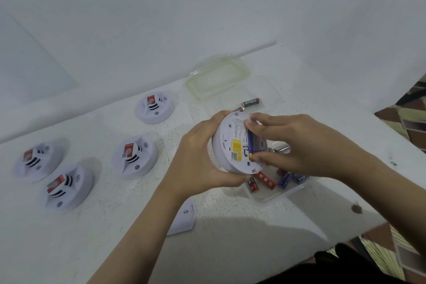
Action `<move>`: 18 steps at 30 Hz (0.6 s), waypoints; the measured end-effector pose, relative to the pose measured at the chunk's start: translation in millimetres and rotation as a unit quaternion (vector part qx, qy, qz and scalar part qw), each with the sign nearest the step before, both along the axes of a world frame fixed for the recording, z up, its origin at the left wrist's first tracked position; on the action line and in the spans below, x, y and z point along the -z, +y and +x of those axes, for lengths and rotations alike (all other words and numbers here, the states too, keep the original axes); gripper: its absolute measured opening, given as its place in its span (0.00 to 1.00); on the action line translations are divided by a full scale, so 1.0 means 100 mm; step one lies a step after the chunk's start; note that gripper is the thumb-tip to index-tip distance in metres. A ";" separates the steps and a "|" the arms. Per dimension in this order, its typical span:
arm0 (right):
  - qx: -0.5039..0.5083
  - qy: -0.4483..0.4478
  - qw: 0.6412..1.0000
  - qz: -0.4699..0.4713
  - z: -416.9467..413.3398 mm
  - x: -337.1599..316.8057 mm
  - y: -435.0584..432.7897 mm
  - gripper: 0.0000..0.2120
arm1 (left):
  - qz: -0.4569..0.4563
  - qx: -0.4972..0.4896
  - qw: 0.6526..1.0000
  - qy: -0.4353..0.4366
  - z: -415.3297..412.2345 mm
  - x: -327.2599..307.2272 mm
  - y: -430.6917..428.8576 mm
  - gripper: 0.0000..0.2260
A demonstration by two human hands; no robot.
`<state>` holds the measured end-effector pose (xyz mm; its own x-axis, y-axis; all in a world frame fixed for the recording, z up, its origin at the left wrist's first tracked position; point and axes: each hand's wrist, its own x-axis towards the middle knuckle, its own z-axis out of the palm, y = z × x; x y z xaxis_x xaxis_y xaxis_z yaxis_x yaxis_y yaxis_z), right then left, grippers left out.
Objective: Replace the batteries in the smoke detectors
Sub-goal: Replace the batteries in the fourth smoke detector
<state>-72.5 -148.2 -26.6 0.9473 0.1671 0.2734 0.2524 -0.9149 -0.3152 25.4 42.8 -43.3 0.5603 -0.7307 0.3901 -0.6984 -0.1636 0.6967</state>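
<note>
Round white smoke detector (232,143) in left hand (198,159), right hand (297,145) pinching blue battery (250,143)

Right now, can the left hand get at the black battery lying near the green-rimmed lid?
Probably not: the left hand is full, cradling the smoke detector, which also sits between it and the black battery. The table around that battery looks open.

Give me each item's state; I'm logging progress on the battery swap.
Held detector: back open, blue battery going in.
Left hand: gripping detector.
Right hand: pinching battery.
Four table detectors: untouched.
Clear tub: open, batteries inside.
Lid: off.
</note>
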 end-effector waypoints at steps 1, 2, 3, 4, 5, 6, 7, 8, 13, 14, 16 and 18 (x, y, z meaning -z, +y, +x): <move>-0.005 -0.005 1.000 -0.014 0.00 0.00 0.01 0.30 | -0.003 0.000 1.000 0.010 0.01 0.00 0.01 0.39; -0.011 -0.010 0.999 -0.029 -0.01 0.00 0.01 0.29 | -0.006 -0.001 1.000 0.018 0.01 -0.01 0.01 0.39; -0.019 -0.015 0.999 -0.044 -0.01 0.00 0.02 0.29 | -0.008 -0.001 1.000 0.023 0.02 -0.01 0.02 0.39; -0.027 -0.021 0.998 -0.061 -0.01 0.00 0.03 0.28 | -0.009 -0.001 1.000 0.026 0.03 -0.01 0.02 0.40; -0.033 -0.028 0.996 -0.077 -0.01 0.00 0.03 0.28 | -0.009 -0.002 1.000 0.030 0.03 -0.02 0.02 0.40; -0.038 -0.035 0.995 -0.090 0.00 0.01 0.03 0.27 | -0.009 -0.002 0.999 0.034 0.03 -0.02 0.03 0.40; -0.041 -0.042 0.993 -0.099 0.01 0.02 0.04 0.27 | -0.010 -0.002 0.999 0.038 0.03 -0.03 0.03 0.40; -0.044 -0.049 0.993 -0.103 0.01 0.03 0.04 0.26 | -0.013 -0.001 0.999 0.041 0.03 -0.04 0.03 0.39; -0.053 -0.082 0.991 -0.093 0.02 0.08 0.07 0.25 | -0.019 0.004 0.998 0.063 0.02 -0.08 0.02 0.36; -0.052 -0.084 0.991 -0.095 0.02 0.08 0.08 0.25 | -0.020 0.005 0.998 0.065 0.03 -0.09 0.02 0.36; -0.048 -0.084 0.990 -0.101 0.03 0.09 0.09 0.23 | -0.023 0.011 0.998 0.066 0.03 -0.10 0.02 0.35; -0.042 -0.081 0.991 -0.099 0.03 0.07 0.09 0.23 | -0.021 0.013 0.997 0.067 0.04 -0.09 0.02 0.35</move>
<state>-69.1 -139.1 -33.9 0.8739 0.3095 0.3748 0.3636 -0.9280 -0.0815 29.0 45.1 -34.5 0.5898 -0.7304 0.3444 -0.6026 -0.1143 0.7898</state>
